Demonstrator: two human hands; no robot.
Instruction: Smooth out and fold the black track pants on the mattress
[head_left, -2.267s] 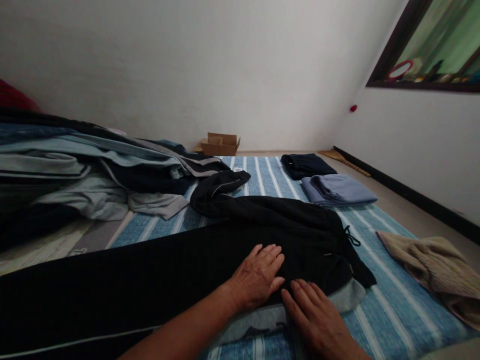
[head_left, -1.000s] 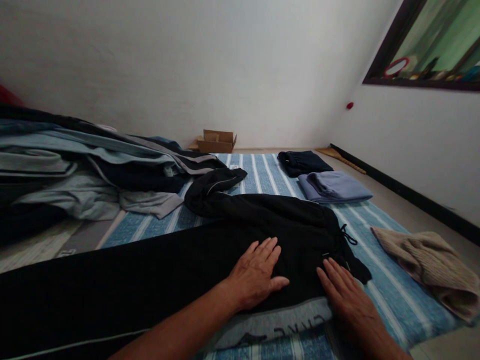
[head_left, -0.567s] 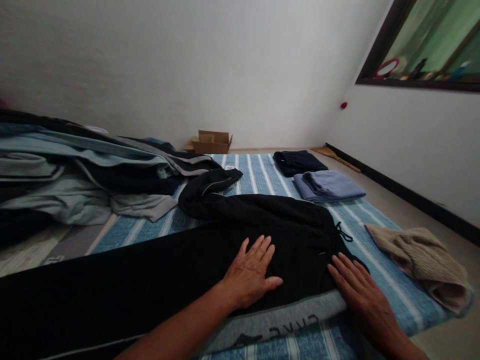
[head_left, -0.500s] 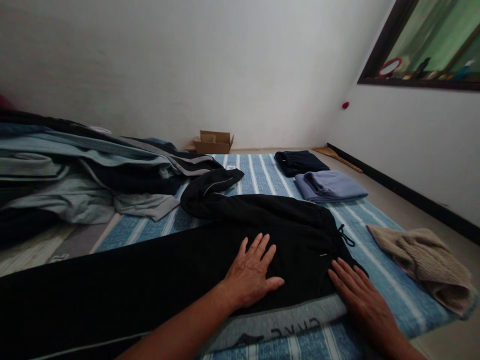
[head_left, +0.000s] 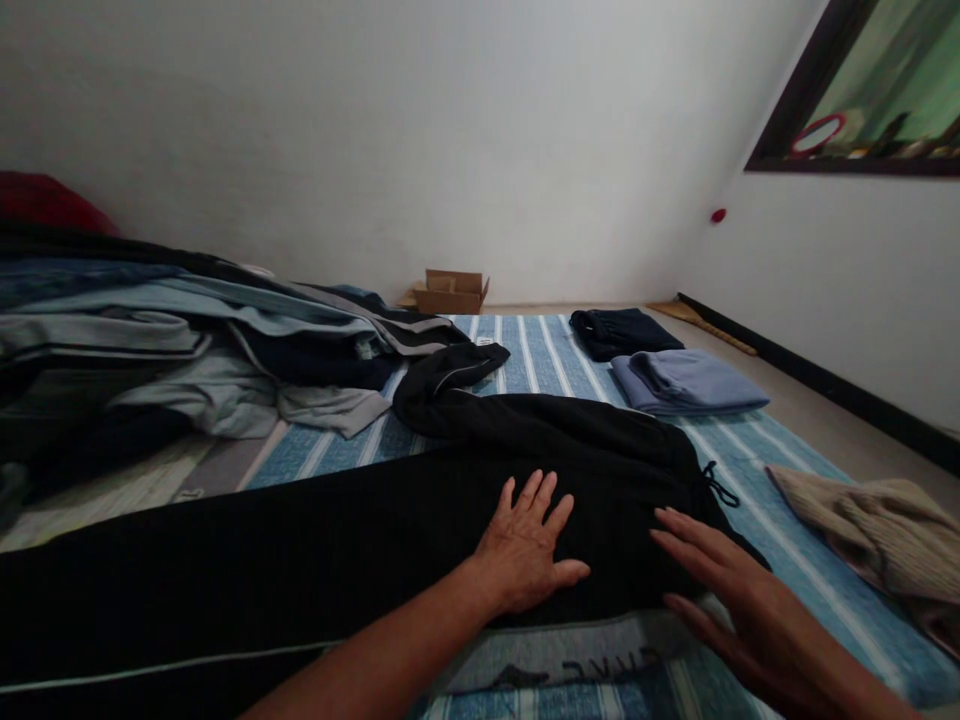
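Some unclear lettering (head_left: 609, 666) on grey fabric (head_left: 551, 643) beside black trousers (head_left: 337, 540)

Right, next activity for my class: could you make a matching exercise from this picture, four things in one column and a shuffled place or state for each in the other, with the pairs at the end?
Things
1. cardboard box
2. left hand
3. lilac garment
4. black trousers

Places and states
A. folded, beside the navy garment
B. laid out, one leg reaching the picture's left edge
C. open-topped, near the white wall
D. palm down, fingers spread

Pairs: 1-C, 2-D, 3-A, 4-B
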